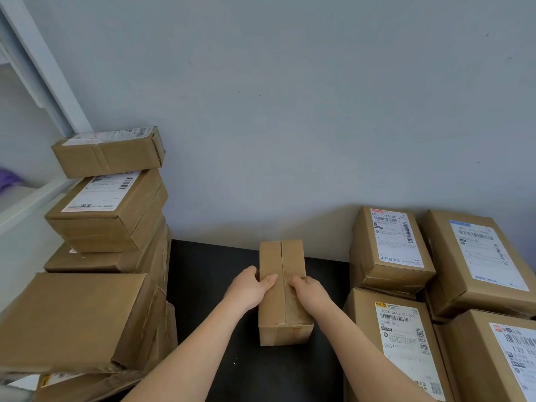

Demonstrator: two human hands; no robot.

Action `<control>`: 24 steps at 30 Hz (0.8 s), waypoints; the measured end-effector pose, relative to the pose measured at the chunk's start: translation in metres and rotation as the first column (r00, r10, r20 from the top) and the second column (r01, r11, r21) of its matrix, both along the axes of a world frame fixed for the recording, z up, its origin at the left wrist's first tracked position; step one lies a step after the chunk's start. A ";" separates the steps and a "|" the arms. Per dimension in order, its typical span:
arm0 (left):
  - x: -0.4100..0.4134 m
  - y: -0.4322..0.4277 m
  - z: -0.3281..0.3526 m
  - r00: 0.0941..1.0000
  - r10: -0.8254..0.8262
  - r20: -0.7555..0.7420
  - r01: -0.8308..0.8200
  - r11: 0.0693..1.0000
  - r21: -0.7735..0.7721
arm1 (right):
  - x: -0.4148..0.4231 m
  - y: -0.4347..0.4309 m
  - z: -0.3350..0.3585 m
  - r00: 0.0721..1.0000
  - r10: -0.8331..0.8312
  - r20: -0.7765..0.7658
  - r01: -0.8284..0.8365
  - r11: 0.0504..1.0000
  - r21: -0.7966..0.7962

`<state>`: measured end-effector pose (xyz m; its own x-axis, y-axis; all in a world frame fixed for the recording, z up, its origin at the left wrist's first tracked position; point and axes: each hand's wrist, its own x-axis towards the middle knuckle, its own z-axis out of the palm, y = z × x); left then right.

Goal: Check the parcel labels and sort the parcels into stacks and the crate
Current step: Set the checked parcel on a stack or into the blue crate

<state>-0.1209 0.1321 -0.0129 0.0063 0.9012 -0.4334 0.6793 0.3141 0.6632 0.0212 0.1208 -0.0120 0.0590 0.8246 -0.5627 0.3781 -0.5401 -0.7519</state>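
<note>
Wall (290, 97): plain, matte, pale grey-blue; fills the view from 10 through 2 o'clock; a few tiny dark specks toward 1 and 2 o'clock.
Tabletop (203, 265): black, matte, at 6 o'clock; far edge meets the wall; small white flecks on it.
White frame (37, 62): painted, slants from 11 down toward 9 o'clock; shelf unit or window surround, cannot tell which; white ledge (32, 201) below it at 9 o'clock; blurred purple object (7, 177) above the ledge at the extreme 9 o'clock edge, identity unclear.
Light: soft, diffuse; brightest at 9 o'clock; shadows faint.
</note>
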 end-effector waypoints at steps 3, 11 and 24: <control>0.002 -0.003 -0.001 0.999 0.019 0.025 -0.019 1.000 -0.009 | 0.000 -0.001 0.000 1.000 0.000 -0.005 0.000 1.000 0.003; 0.005 -0.016 0.005 0.964 0.115 0.238 -0.100 0.992 -0.074 | 0.002 -0.012 0.005 0.999 -0.012 -0.041 0.011 1.000 -0.012; 0.009 -0.024 0.027 0.939 0.152 0.309 -0.177 0.983 0.053 | 0.002 -0.021 0.019 0.975 -0.171 -0.144 0.175 0.984 0.017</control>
